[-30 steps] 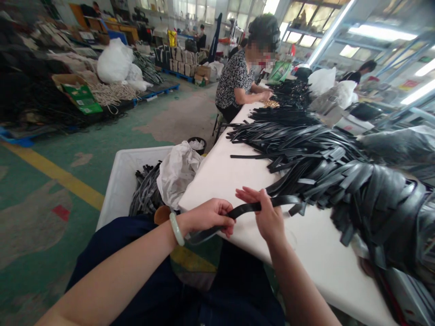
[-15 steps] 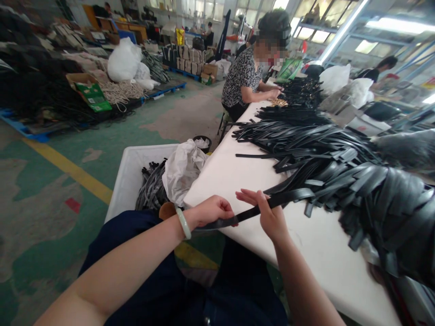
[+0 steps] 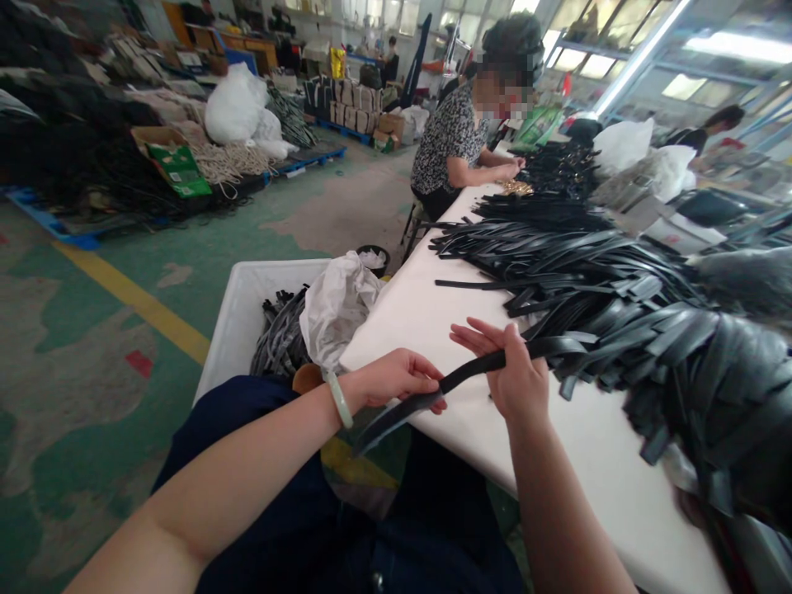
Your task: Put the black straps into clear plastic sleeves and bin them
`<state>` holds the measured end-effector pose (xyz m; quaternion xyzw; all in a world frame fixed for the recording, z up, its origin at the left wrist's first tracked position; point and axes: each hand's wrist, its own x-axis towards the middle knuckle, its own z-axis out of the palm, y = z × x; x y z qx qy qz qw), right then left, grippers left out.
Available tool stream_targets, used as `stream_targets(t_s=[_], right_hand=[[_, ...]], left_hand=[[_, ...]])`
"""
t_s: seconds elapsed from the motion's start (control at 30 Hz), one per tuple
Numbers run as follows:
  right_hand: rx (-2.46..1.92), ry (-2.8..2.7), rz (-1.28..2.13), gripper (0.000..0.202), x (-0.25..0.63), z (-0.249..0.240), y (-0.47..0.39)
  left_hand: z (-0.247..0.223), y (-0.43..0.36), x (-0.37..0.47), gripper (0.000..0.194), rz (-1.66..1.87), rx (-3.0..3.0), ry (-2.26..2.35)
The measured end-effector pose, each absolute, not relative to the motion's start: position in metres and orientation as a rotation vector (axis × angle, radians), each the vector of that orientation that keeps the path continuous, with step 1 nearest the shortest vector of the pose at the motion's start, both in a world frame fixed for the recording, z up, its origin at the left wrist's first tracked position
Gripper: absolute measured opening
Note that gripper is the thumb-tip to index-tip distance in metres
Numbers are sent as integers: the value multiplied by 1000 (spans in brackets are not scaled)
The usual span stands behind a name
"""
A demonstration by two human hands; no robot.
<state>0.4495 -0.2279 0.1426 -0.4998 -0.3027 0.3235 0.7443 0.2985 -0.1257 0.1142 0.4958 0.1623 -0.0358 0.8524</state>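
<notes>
A long black strap (image 3: 473, 368) runs between my two hands over the front edge of the white table. My left hand (image 3: 405, 378), with a pale bangle on its wrist, pinches the strap near one end, and a greyish tail of it hangs past the fingers over my lap. Across my right hand (image 3: 516, 371) the strap lies between thumb and palm, held under the thumb while the other fingers stretch out. Beyond that hand it reaches the large pile of black straps (image 3: 594, 280), where its far end blends in with the others.
A white bin (image 3: 232, 318) at my left holds dark straps (image 3: 278, 334) and a crumpled white bag (image 3: 340, 305). Farther along the table (image 3: 402, 313) a co-worker (image 3: 451, 136) sits bent over small things. Loaded pallets (image 3: 297, 167) stand on the green floor behind.
Both hands have shifted slightly right and my right hand up a little, the strap moving with them. Its loose tail now shows clearly below my left hand. The whole view has shifted a little.
</notes>
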Motion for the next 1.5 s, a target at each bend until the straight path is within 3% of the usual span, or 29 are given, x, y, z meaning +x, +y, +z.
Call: stream_targets(t_s=[0.17,0.47,0.77,1.1,1.3,1.37,1.5], right_hand=[[-1241,-706,810,48,450,131,-235],[-1494,-772,659,51,454,146,-235],[-1191,-503,752,57,447,141,-217],[-1519,-752,354,50,466,157,-203],[-1538,-984,727,52,443,154,-204],[-1608,-1020,745,55,432,145,-206],[-1802,-1113,636,43,422,135,-211]], left_hand=[[111,-125,300,52,67,1019,408],[107,-117,307,31,255,1201,465],[117,-111,311,21,316,1281,438],[137,-94,311,18,432,1393,432],[136,-97,310,23,544,1468,455],[136,-100,310,24,588,1570,484],[134,-102,308,28,544,1653,535]])
